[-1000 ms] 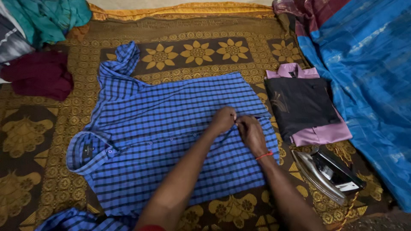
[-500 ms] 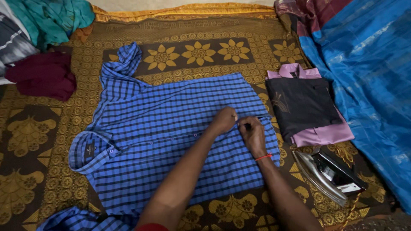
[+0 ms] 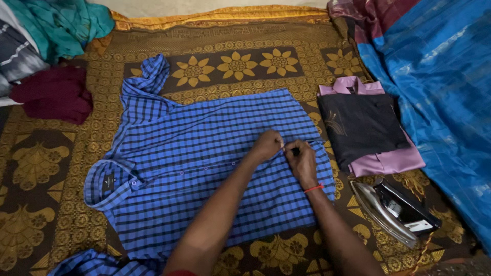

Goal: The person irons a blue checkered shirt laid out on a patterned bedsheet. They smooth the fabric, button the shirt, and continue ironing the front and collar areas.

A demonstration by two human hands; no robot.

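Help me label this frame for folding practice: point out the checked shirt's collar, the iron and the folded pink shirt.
shirt collar (image 3: 108,180), head view, inner band.
iron (image 3: 383,212), head view, shiny soleplate.
folded pink shirt (image 3: 384,162), head view, lower edge.

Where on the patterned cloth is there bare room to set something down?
Bare patches: the sunflower strip above the blue checked shirt, and the gold-motif area left of its collar. Crowded: the right side, where both hands, left hand and right hand, folded clothes and iron sit close together.

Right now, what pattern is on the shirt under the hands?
The shirt is blue with a black check pattern, clearest in the head view.
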